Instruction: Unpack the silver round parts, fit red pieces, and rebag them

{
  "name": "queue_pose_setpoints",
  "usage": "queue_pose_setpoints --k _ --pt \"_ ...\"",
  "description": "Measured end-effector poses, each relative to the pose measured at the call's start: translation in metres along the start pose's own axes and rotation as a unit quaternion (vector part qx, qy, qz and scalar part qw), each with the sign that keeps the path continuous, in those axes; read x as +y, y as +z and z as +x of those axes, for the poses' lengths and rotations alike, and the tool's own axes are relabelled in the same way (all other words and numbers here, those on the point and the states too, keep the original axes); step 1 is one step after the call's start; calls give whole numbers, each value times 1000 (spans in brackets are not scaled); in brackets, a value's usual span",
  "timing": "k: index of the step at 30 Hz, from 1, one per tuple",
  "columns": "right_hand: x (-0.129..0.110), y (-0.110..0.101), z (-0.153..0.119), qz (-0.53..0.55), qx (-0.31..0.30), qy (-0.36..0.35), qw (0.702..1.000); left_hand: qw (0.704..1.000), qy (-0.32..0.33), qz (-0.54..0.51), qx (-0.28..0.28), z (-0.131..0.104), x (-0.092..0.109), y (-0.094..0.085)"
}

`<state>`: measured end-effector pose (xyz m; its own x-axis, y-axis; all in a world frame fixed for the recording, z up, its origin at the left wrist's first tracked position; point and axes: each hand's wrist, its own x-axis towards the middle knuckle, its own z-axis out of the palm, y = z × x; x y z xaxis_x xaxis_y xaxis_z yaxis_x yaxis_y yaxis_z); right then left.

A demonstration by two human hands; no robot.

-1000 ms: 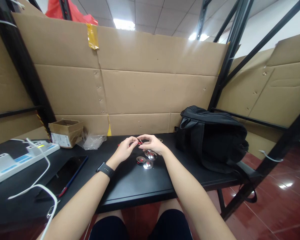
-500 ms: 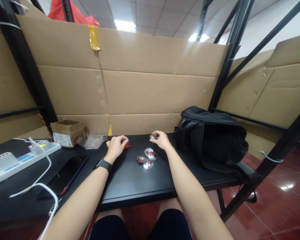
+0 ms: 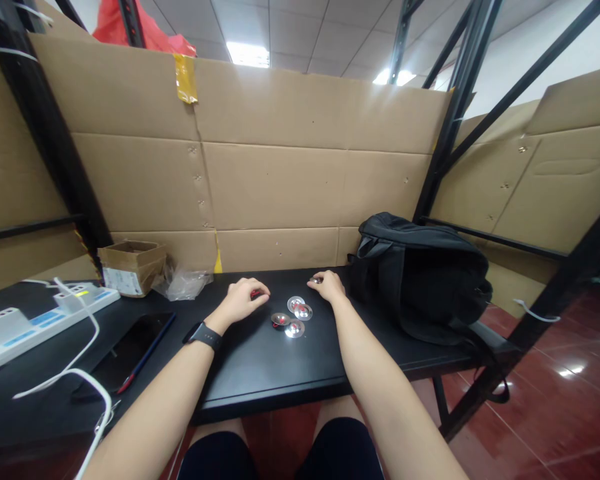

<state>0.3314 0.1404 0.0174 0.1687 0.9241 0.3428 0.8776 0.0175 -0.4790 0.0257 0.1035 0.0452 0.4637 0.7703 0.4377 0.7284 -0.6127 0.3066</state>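
Several shiny, saucer-shaped metal discs (image 3: 295, 329), like small cymbals with red at their centres, lie in a loose cluster on the black table (image 3: 280, 370). My left hand (image 3: 241, 300) is to the left of and behind them, its fingers closed over a bundle of red cord (image 3: 256, 293) that is mostly hidden. My right hand (image 3: 331, 287), toward the back right of the cluster, pinches another small metal disc (image 3: 317, 280) at its fingertips; the hand covers part of it. A dark watch (image 3: 203, 335) is on my left wrist.
A black backpack (image 3: 425, 280) stands close on the right. At left are a small cardboard box (image 3: 133, 267), clear plastic wrap (image 3: 185, 285), a dark tablet (image 3: 130, 350), a power strip (image 3: 50, 323) and a white cable (image 3: 87, 377). A cardboard wall (image 3: 280, 187) closes the back.
My left hand has shifted right and closed over the red cord, covering more of it. My right hand has moved slightly right with its disc. The clustered discs stay put.
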Motion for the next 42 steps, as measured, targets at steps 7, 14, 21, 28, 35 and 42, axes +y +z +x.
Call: queue_pose_setpoints --k 7,14,21,28,35,42 --pt "-6 -2 0 -28 14 -5 1000 986 123 -30 -108 -1 38 6" --pt "-8 -8 -1 -6 -29 17 999 982 130 0 -140 -1 40 10" --pt "-8 -15 -2 1 -27 16 1000 991 83 24 -98 -2 33 14" --pt "-54 -12 -18 231 -71 -240 940 989 -97 -108 25 7 12 11" --pt "-107 6 -42 301 -92 -311 897 968 -162 -172 87 14 -3 26" --pt "-104 12 -40 301 -46 -300 904 964 -175 -169 112 14 -2 24"
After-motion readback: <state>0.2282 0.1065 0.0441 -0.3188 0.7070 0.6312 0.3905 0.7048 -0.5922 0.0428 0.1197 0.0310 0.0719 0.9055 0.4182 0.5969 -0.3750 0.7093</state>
